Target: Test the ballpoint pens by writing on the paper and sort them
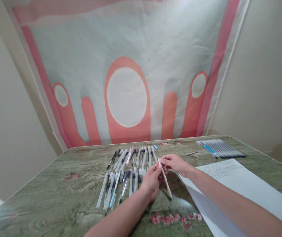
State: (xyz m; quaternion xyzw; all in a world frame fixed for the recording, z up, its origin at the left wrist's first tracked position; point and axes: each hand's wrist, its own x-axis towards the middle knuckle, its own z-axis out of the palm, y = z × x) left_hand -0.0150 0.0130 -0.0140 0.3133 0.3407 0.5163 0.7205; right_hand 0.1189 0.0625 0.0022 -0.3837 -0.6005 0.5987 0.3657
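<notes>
Left hand [152, 180] closed round pen [166, 181], over desk [81, 197]; my right hand [174, 163] pinches its upper end. Pen rows [131, 158] beside my left hand, paper [244, 187] under my right forearm.

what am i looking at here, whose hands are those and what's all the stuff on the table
There is no robot here: these are a person's bare hands, seen in one picture from a camera worn on their head, looking forward and down. The left hand holds a pale pen; the right hand has its fingers at the upper end, though its grip is unclear. On the table, mostly left of the hands, more pens lie in two rows. To the right are paper with writing and, beyond it, a row of thin sticks.
</notes>
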